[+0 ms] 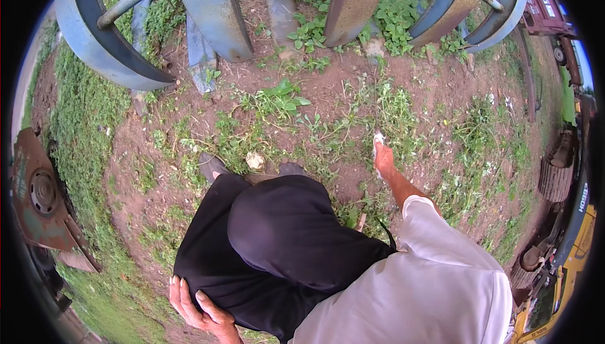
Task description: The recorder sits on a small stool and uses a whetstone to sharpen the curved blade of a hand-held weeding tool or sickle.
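Note:
My right hand (384, 156) is closed round a pale, cloth-like grip (379, 138) of what looks like a long, thin blade or rod, which points forward over the weeds and is hard to make out. My left hand (195, 303) rests at the side of my black-trousered left leg (208, 243), its fingers apart and holding nothing. Low weeds (397, 107) grow in the brown soil around the tool. A pale stone or lump (255, 160) lies just in front of my shoes.
Rusty blue curved steel blades (203, 10) on shafts stand across the front, with leafy plants among them. A rusty metal implement (41, 189) is at the far left. Along the right edge are tracked yellow machinery (583, 237) and a maroon wheeled vehicle (545, 3).

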A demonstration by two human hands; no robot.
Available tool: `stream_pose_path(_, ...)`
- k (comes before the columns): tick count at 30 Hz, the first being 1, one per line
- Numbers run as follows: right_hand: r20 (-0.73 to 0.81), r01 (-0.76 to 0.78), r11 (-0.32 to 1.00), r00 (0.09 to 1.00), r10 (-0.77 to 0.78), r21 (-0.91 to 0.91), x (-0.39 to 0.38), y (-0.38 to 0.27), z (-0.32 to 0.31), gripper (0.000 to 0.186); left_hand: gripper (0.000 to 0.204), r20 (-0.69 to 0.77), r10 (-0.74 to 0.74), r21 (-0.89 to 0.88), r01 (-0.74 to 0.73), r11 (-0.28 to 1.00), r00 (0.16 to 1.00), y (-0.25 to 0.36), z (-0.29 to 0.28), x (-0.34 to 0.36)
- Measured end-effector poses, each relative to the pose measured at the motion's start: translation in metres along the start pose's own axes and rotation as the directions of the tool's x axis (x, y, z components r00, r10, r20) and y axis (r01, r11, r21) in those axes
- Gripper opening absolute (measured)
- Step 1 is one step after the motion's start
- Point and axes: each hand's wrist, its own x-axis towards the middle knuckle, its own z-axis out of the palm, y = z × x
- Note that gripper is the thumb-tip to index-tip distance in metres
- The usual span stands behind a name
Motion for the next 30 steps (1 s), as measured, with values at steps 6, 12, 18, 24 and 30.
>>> stream_pose_path(6,-0.153,0.204,0.954,0.958,-0.241,-0.221,-0.013,0.097,-0.044,0.057,0.038,-0.004,0.031,-0.073,-0.031,0.997,1.000,-0.002,0.002,0.000)
stream_pose_path(12,0.063,0.057,0.996,0.997,-0.052,-0.071,-0.026,-0.012,-0.023,0.059,0.038,0.019,0.025,-0.075,-0.024,0.997,1.000,-0.006,0.014,-0.006)
stream_pose_path(18,0.163,0.110,0.993,0.981,-0.104,-0.029,0.035,-0.082,0.018,0.055,0.039,-0.014,0.012,-0.030,-0.013,0.999,1.000,0.000,0.000,-0.001)
stream_pose_path(24,0.048,-0.029,0.999,0.998,0.028,0.020,0.042,-0.016,-0.023,0.055,0.038,-0.005,0.027,-0.042,-0.027,0.999,1.000,0.001,0.000,0.002)
stream_pose_path(30,-0.140,0.059,0.987,0.987,-0.080,-0.150,-0.010,0.044,-0.071,0.060,0.038,-0.019,0.025,-0.074,-0.026,0.997,1.000,0.001,0.004,0.000)
